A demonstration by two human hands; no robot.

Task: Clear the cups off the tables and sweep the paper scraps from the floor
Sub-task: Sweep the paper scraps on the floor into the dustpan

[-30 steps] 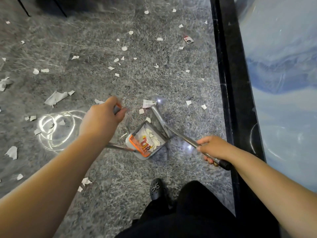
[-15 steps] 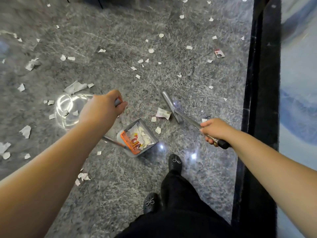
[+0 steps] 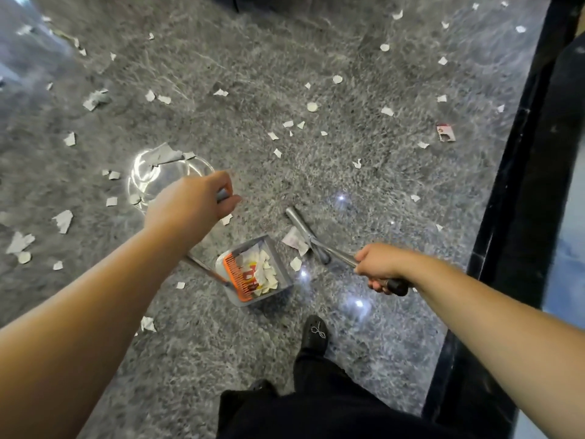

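Head view, looking down on a grey speckled floor [image 3: 364, 191] with a black border strip [image 3: 506, 185] along the right side. Left hand [image 3: 190, 209] is curled round the grey top of a long handle [image 3: 202, 267] that runs down to a grey dustpan [image 3: 272, 299] standing on the floor. The pan holds white paper scraps [image 3: 264, 274] and an orange comb-like insert [image 3: 235, 277] at its rear edge. Right hand [image 3: 380, 267] is clamped on the metal shaft of the sweeper [image 3: 305, 232], near its black end grip; the sweeper's narrow grey head lies on the floor just right of the pan's mouth. One larger scrap [image 3: 294, 240] lies against the head, and a smaller one [image 3: 296, 263] sits between head and pan. Loose scraps [image 3: 311, 106] are scattered widely across the floor ahead and to the left, well apart from the pan. A red-and-white wrapper piece [image 3: 445, 133] lies near the border strip; its printing is too blurred to read. A ring-shaped light reflection [image 3: 148, 175] shows on the floor beyond the left hand. A black shoe [image 3: 315, 335] and dark trouser leg stand just behind the pan.
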